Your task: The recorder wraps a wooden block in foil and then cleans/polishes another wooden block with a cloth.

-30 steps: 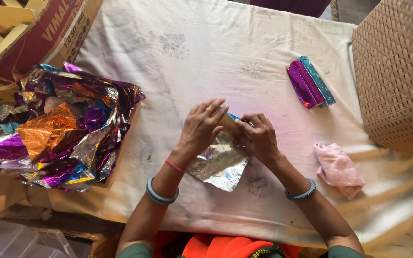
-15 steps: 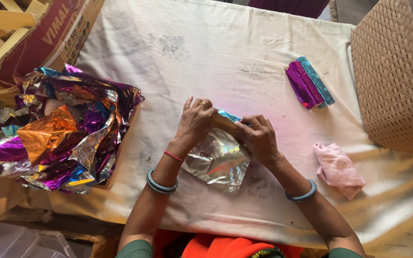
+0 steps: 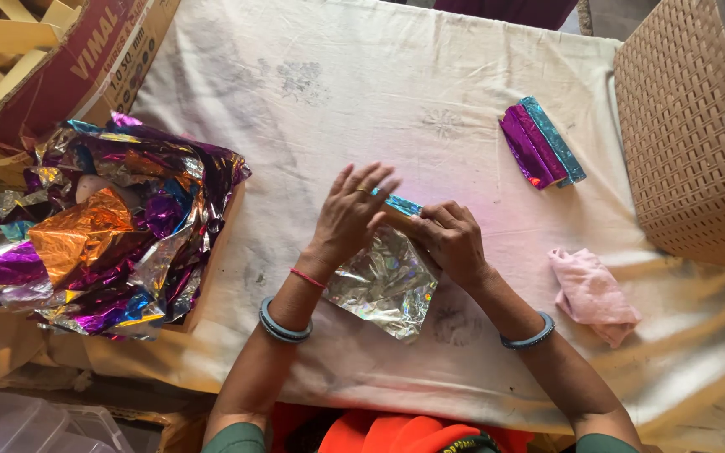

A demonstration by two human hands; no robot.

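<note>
While the silver foil sheet (image 3: 383, 285) lies flat on the white cloth (image 3: 337, 101) near the middle of the table, we see both hands working at its far edge. The left hand (image 3: 350, 214) rests at about ten o'clock from the sheet, fingers spread wide and flat, pressing down on the rolled blue-green edge (image 3: 402, 204) of the foil. The right hand (image 3: 451, 239) sits at roughly two o'clock from the sheet, its fingers curled narrow and pinching the same rolled edge from the other side. The loose part of the sheet trails toward six o'clock, between the two wrists and beneath them.

At nine o'clock from the hands, well apart, we find a crumpled heap of coloured foil (image 3: 102, 226) in purple, orange and silver. A cardboard box (image 3: 69, 59) stands at eleven o'clock. Two folded foil pieces (image 3: 540, 143), purple and teal, lie at one o'clock. A pink rag (image 3: 591, 294) lies at three o'clock, near the right forearm, and a woven basket (image 3: 690, 126) stands beyond it at two o'clock.
</note>
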